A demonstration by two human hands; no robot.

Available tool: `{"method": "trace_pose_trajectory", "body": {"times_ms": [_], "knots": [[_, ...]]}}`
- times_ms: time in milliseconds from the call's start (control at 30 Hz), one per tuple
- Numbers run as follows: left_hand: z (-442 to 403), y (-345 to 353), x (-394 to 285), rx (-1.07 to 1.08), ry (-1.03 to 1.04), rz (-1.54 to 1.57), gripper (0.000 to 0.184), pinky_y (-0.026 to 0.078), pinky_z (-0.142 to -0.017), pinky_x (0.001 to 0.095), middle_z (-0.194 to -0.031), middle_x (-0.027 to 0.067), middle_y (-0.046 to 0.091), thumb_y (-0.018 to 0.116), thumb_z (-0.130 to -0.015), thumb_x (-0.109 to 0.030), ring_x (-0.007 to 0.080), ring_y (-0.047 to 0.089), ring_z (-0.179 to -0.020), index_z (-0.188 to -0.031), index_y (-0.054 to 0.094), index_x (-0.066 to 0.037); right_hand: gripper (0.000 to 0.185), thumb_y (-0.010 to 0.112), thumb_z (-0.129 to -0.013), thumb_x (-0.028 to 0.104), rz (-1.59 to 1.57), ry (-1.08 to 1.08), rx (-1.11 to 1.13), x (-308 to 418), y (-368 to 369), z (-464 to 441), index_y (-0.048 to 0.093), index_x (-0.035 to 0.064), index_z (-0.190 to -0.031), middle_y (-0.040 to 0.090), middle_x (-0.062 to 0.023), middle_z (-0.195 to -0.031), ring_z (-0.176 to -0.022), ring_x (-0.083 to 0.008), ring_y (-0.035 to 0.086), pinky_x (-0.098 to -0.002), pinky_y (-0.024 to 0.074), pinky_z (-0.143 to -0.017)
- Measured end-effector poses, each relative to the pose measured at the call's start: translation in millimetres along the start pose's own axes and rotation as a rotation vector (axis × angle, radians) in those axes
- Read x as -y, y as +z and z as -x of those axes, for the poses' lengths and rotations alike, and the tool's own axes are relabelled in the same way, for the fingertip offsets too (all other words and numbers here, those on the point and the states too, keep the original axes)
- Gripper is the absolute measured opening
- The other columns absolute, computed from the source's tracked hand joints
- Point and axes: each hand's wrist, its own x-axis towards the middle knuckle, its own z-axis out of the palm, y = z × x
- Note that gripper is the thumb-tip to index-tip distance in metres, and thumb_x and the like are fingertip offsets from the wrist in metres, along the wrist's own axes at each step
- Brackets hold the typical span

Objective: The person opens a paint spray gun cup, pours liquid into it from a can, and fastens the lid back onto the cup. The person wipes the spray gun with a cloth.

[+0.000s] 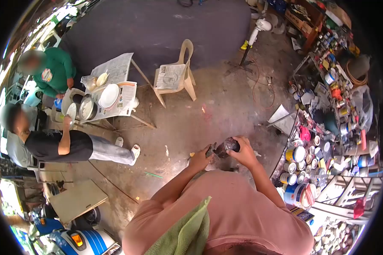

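Both of my hands are held out in front of my chest, low in the middle of the view. The fingers of my right hand (244, 152) curl round a dark, rounded object (231, 145) that looks like a small container. My left hand (201, 159) grips a small dark piece (211, 148) between thumb and fingers, just left of the container. Another dark shape lies between the hands, too unclear to name. A green towel (181, 231) hangs over the pink shirt.
Paint cans (295, 154) crowd the right side. A plastic chair (174, 76) and a newspaper-covered table (125, 91) stand ahead. Two people, one in a green shirt (57, 68) and one in a black shirt (57, 144), are at the left. A fan (263, 25) stands ahead right.
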Motion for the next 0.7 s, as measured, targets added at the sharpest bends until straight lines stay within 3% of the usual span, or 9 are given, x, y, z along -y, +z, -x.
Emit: {"method": "trace_pose_trajectory", "body": {"times_ms": [133,200,333,433,500,567,667,700], "knots": [[5.5,-8.0,-17.7,-0.057,0.057,0.04,0.062,0.051,-0.089,0.0461,-0.112,0.0263,0.066,0.058,-0.093,-0.042,0.0411,0.064,-0.105,-0.147,0.043,-0.016,0.063,0.079,-0.07,0.025,0.029,-0.155,-0.063,5.9,-15.6,-13.0,0.058,-0.002,-0.123,0.058,-0.0201,-0.122,-0.113,-0.0379,0.053,-0.0429,0.0414,-0.103],[0.9,-5.5,-17.7,0.037,-0.04,0.092,0.062,0.05,-0.089,0.0461,-0.114,0.0269,0.065,0.058,-0.093,-0.042,0.0411,0.063,-0.107,-0.147,0.042,-0.016,0.062,0.079,-0.069,0.025,0.003,-0.034,-0.049,6.2,-6.3,-5.5,0.059,-0.0019,-0.121,0.058,-0.0207,-0.122,-0.113,-0.0379,0.054,-0.043,0.041,-0.102],[-10.9,-3.1,-24.8,-0.059,0.011,0.054,0.061,0.051,-0.086,0.0472,-0.109,0.0262,0.067,0.058,-0.093,-0.042,0.0427,0.065,-0.103,-0.146,0.043,-0.016,0.06,0.077,-0.071,0.024,0.077,-0.227,-0.085,15.1,-19.2,-0.8,0.058,-0.0031,-0.121,0.058,-0.0202,-0.122,-0.115,-0.038,0.053,-0.0448,0.0408,-0.102],[0.4,-0.2,-29.9,-0.014,-0.02,0.109,0.062,0.05,-0.086,0.0478,-0.109,0.0267,0.066,0.057,-0.094,-0.043,0.0436,0.064,-0.103,-0.147,0.042,-0.016,0.064,0.079,-0.07,0.024,0.007,-0.005,0.016,-1.6,-9.1,-5.8,0.057,-0.0021,-0.123,0.055,-0.0212,-0.127,-0.121,-0.0378,0.049,-0.044,0.039,-0.106],[-7.7,9.1,-17.4,-0.079,0.059,0.082,0.062,0.05,-0.087,0.0477,-0.111,0.0272,0.066,0.057,-0.094,-0.043,0.0436,0.064,-0.104,-0.147,0.041,-0.016,0.064,0.079,-0.07,0.022,0.053,-0.092,-0.016,2.3,-13.1,-8.4,0.056,-0.0012,-0.124,0.055,-0.0209,-0.128,-0.121,-0.0383,0.049,-0.0436,0.0393,-0.106],[-11.5,-8.9,-38.8,-0.017,-0.026,0.096,0.062,0.049,-0.089,0.0475,-0.115,0.0273,0.064,0.057,-0.094,-0.042,0.0432,0.063,-0.107,-0.147,0.041,-0.016,0.062,0.078,-0.071,0.021,0.102,-0.183,-0.044,18.4,-23.6,1.5,0.056,-0.0011,-0.124,0.054,-0.02,-0.128,-0.121,-0.0385,0.048,-0.0422,0.0397,-0.105],[-6.9,8.1,-23.7,0.001,-0.095,0.059,0.062,0.049,-0.091,0.0468,-0.12,0.0263,0.063,0.057,-0.094,-0.042,0.0425,0.062,-0.11,-0.147,0.042,-0.016,0.059,0.076,-0.07,0.023,0.045,-0.03,0.011,0.8,-5.7,-4.0,0.059,0.0001,-0.121,0.053,-0.0189,-0.129,-0.122,-0.0375,0.047,-0.0435,0.0405,-0.105],[-15.8,5.1,-24.3,-0.02,-0.087,0.031,0.062,0.049,-0.091,0.0465,-0.121,0.0258,0.063,0.057,-0.094,-0.042,0.0423,0.061,-0.11,-0.147,0.042,-0.016,0.06,0.077,-0.069,0.022,0.047,-0.082,-0.024,5.8,-7.1,-4.1,0.058,0.0004,-0.122,0.054,-0.0192,-0.128,-0.121,-0.0375,0.048,-0.044,0.0404,-0.105]]}}
